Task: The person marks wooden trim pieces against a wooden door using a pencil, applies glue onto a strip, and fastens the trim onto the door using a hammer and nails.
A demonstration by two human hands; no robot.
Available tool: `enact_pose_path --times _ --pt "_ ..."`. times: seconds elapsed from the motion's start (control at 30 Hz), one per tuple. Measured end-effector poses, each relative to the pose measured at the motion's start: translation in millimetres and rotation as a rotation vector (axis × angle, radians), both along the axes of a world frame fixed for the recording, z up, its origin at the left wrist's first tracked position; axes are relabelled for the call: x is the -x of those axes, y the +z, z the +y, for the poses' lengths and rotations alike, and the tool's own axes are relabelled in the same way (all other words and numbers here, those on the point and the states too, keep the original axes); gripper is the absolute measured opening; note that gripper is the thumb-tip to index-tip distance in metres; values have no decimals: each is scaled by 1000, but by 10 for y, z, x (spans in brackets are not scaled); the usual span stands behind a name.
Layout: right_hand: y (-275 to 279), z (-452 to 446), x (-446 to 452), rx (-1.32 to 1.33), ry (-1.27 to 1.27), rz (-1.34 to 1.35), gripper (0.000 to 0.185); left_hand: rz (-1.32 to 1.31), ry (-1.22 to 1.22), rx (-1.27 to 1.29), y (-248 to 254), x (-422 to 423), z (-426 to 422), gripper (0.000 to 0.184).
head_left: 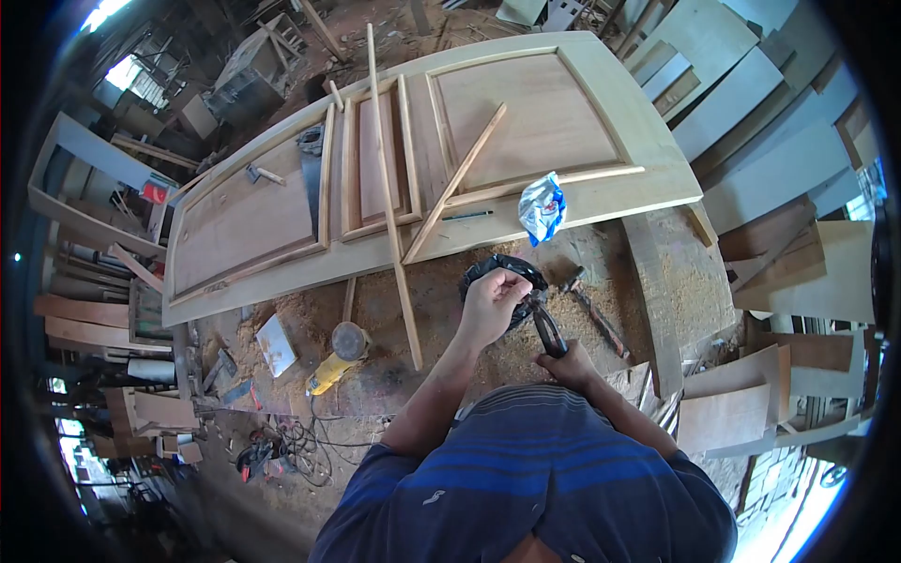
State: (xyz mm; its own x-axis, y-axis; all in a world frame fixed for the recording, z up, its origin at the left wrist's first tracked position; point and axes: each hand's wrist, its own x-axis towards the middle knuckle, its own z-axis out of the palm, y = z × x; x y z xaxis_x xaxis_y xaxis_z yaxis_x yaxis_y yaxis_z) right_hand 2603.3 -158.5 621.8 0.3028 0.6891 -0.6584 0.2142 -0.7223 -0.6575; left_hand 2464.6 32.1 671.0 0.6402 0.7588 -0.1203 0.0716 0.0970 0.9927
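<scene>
My right hand (pixel 568 364) is closed around the handles of a pair of pliers (pixel 547 328), close in front of my body. The jaws point up and away, toward my left hand (pixel 493 305). Its fingertips are pinched together beside the jaws; whatever small thing is between them is too small to tell. Beneath and behind the left hand lies a black plastic bag (pixel 477 272) on the dusty bench. Right of the pliers, a hammer (pixel 596 317) rests on the sawdust. A crumpled blue and silver packet (pixel 542 208) sits at the door's near edge.
A large panelled wooden door (pixel 572 66) lies across the workbench (pixel 450 347). Loose wood strips (pixel 387 188) cross it, and another hammer (pixel 267 175) lies on its left panel. A yellow power tool (pixel 328 371) with a cord stands front left. Boards (pixel 727 103) lean at right.
</scene>
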Motion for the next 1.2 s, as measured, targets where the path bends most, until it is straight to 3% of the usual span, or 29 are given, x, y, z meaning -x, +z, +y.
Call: enact_pose_path --times 0.17,0.27,0.4,0.5,0.57,0.67,0.77,0.9,0.97,1.03,1.07,1.2 --pt "-233 -50 5 -4 -4 3 48 85 19 51 -53 -28 18 15" --pt "-389 -80 37 -74 -95 -40 43 -1 23 304 -229 -37 98 17" --pt "-359 -51 -13 -75 -173 24 41 -85 160 415 -455 -42 295 20" --pt "-68 -24 -51 -84 -204 -12 42 260 379 76 -618 -6 735 26" --pt "-100 -52 -85 -73 -237 29 43 282 511 -206 -983 34 1094 28" --pt "-110 -75 -106 -136 -240 14 43 332 560 -272 -1239 72 1436 28" --pt "-96 -120 -121 -143 -274 6 45 356 641 -551 -877 37 1184 27" --pt "-282 -178 -179 -206 -329 -3 47 269 391 -520 -811 0 593 16" --pt "-283 -173 -168 -201 -373 21 48 206 100 -532 -856 -20 327 9" --pt "-284 -158 -168 -190 -383 33 49 293 -2 -745 -1114 -85 181 10" --pt "-283 -148 -172 -181 -374 33 49 404 -28 -778 -1222 -100 111 21" --pt "-352 -139 -166 -214 -344 6 48 708 -163 -927 -1444 -205 98 30"
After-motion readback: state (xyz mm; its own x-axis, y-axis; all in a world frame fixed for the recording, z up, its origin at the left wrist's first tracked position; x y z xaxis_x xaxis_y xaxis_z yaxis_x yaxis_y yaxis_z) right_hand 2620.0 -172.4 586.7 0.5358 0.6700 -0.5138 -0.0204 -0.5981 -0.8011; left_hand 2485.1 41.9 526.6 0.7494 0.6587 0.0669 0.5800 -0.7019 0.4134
